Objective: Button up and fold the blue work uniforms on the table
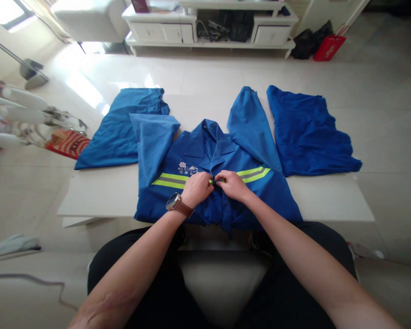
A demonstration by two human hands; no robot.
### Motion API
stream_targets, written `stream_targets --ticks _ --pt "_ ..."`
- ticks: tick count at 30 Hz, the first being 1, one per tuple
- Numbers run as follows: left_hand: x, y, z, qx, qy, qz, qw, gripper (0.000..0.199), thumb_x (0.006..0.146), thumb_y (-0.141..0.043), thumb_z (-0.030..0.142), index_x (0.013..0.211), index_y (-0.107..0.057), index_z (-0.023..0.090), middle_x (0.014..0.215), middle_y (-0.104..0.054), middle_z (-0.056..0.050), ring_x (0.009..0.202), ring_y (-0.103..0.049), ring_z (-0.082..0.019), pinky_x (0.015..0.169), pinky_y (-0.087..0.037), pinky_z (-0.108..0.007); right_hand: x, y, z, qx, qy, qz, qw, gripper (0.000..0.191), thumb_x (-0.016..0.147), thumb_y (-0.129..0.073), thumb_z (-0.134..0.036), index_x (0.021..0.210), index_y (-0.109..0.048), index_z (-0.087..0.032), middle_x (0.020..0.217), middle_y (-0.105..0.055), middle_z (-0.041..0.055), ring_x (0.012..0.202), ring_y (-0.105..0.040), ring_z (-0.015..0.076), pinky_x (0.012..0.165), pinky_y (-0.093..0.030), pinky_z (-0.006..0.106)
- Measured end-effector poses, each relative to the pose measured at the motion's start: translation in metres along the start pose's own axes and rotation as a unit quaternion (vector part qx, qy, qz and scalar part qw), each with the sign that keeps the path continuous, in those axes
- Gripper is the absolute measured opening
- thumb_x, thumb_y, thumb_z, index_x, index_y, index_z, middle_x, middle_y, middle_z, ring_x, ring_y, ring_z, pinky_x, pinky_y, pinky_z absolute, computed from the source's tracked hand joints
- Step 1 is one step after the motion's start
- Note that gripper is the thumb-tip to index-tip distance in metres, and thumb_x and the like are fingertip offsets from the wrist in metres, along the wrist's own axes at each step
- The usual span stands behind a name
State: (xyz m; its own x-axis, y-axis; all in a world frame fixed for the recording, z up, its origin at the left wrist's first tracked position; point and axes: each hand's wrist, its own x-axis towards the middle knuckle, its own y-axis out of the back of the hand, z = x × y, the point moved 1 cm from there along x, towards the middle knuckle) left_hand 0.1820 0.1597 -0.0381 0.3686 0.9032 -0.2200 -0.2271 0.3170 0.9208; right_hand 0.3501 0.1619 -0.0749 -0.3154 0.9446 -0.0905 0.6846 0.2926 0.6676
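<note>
A blue work jacket [260,201] with yellow-and-grey reflective stripes lies front up on the white table, collar away from me. White lettering shows on its chest, and its sleeves are spread up and outward. My left hand [197,188], below a watch on the wrist, pinches one front edge of the jacket at stripe height. Close beside it, my right hand [233,185] pinches the opposite front edge. The two hands almost meet at the middle of the front. Whatever small fastener lies between the fingertips is hidden.
Folded blue garments lie either side: a lighter one [113,132] at left, a darker one [308,132] at right. The white table [335,196] ends just before my knees. Beyond stand a white TV cabinet [157,34] and a red bag [329,48]; a drying rack [23,98] is at left.
</note>
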Motion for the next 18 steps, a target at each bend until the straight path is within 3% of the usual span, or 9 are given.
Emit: stream_targets --ticks 8,14,18 --pt "0.004 -0.003 -0.005 0.007 -0.047 -0.01 0.999 0.023 0.085 -0.053 0.017 0.087 -0.075 0.017 0.09 -0.076 -0.013 0.091 -0.07 -0.027 0.083 -0.05 -0.035 -0.002 -0.007 -0.006 -0.064 -0.08 0.061 0.993 0.012 0.084 -0.07 -0.02 0.09 -0.079 -0.026 0.101 -0.078 0.0019 0.097 -0.069 0.0216 0.083 -0.05 0.03" --pt "0.005 -0.009 -0.003 -0.009 -0.04 -0.014 0.999 0.022 0.083 -0.054 0.015 0.087 -0.075 0.016 0.089 -0.076 -0.013 0.091 -0.071 -0.027 0.083 -0.05 -0.034 -0.003 -0.008 -0.008 -0.089 -0.125 0.079 0.985 0.01 0.079 -0.076 -0.028 0.088 -0.079 -0.028 0.088 -0.078 0.0001 0.085 -0.07 0.0215 0.074 -0.049 0.028" --pt "0.005 -0.009 -0.002 -0.008 -0.035 -0.007 0.999 0.023 0.083 -0.054 0.015 0.091 -0.076 0.016 0.091 -0.076 -0.014 0.093 -0.071 -0.027 0.084 -0.05 -0.035 -0.004 -0.011 -0.01 -0.104 -0.109 0.087 0.985 0.01 0.082 -0.07 -0.025 0.089 -0.077 -0.028 0.093 -0.078 0.0004 0.088 -0.07 0.0212 0.075 -0.048 0.028"
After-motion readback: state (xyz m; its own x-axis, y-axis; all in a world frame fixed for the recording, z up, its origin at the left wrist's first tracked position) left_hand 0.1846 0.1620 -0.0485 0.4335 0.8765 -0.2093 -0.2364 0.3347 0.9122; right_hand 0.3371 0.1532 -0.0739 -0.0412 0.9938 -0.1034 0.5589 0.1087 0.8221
